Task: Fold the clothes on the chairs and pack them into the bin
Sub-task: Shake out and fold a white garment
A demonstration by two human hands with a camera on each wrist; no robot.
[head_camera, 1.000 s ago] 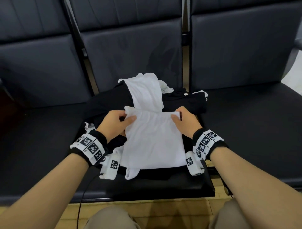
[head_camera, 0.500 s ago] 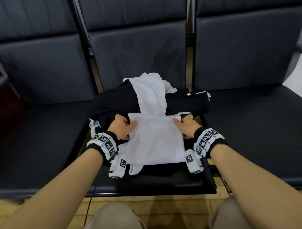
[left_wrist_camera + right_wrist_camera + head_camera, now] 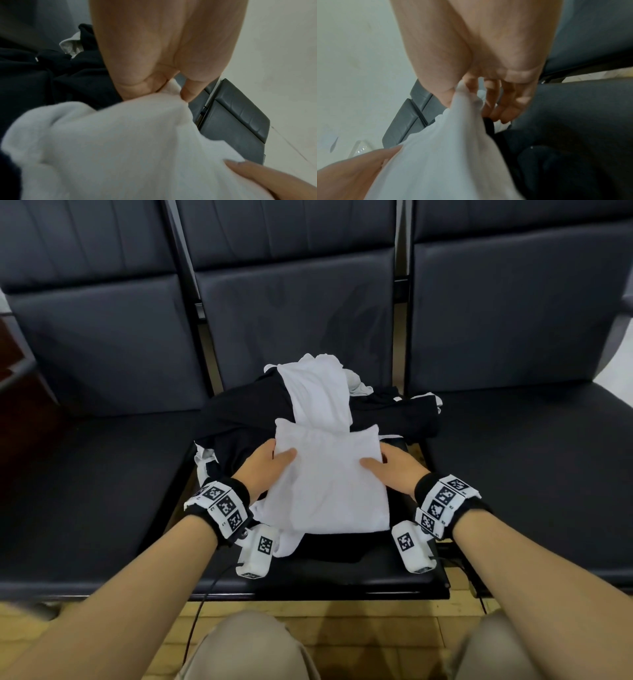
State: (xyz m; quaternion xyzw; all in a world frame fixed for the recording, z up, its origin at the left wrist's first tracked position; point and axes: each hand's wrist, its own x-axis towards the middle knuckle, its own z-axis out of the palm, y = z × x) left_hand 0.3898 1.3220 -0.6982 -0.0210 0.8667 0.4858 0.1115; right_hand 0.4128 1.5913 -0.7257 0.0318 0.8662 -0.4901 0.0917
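1. Two hands, fingers mostly hidden beneath cloth; bin unseen
2. White garment: partly folded, atop black clothes on middle chair
3. Left hand, right hand: thumbs over, fingers under, pinching garment's side edges

bare forearms are seen, with no sleeves. a black wristband is worn behind the left hand, and a strip of white tiles printed with black square codes is wrapped around it. a white camera block bearing one such code is hung under that band, and a thin black cable is led from it. the same band and block are worn behind the right hand. beige trousers are worn.
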